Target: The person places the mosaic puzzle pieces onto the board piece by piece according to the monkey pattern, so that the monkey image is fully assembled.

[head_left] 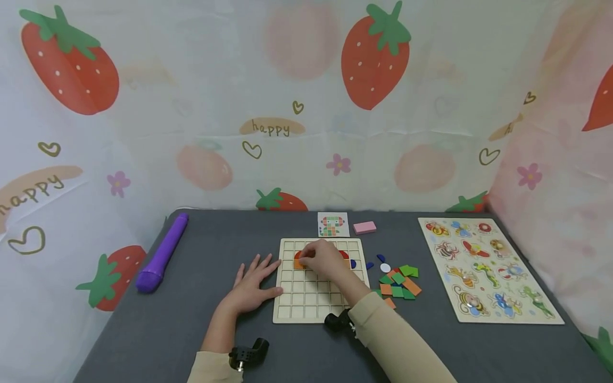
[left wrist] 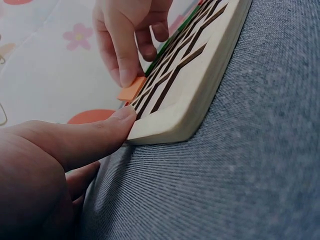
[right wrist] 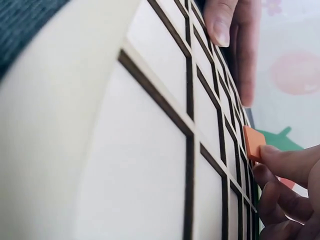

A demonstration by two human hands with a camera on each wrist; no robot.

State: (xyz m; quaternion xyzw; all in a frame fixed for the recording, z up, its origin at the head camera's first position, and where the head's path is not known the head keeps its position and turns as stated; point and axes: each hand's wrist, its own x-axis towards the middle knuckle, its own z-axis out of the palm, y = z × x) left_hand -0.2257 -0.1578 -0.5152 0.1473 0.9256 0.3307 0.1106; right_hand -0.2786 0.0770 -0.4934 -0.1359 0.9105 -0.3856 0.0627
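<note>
A pale wooden grid board (head_left: 300, 308) lies on the dark table. Over its upper left part, my right hand (head_left: 325, 259) pinches an orange square tile (right wrist: 254, 143) between thumb and fingertip. The tile is tilted up from the grid in the right wrist view. Red pieces (head_left: 344, 254) show on the board on both sides of the right hand, which hides part of the row. My left hand (head_left: 250, 287) rests with fingers spread on the table at the board's left side, its thumb (left wrist: 107, 131) touching the board's edge.
Right of the board lie loose green, orange and blue pieces (head_left: 397, 291) and a white disc (head_left: 385, 268). A pattern card (head_left: 333, 225) and a pink block (head_left: 364, 227) sit behind it. A purple microphone (head_left: 163, 254) is at left, a picture puzzle board (head_left: 488, 271) at right.
</note>
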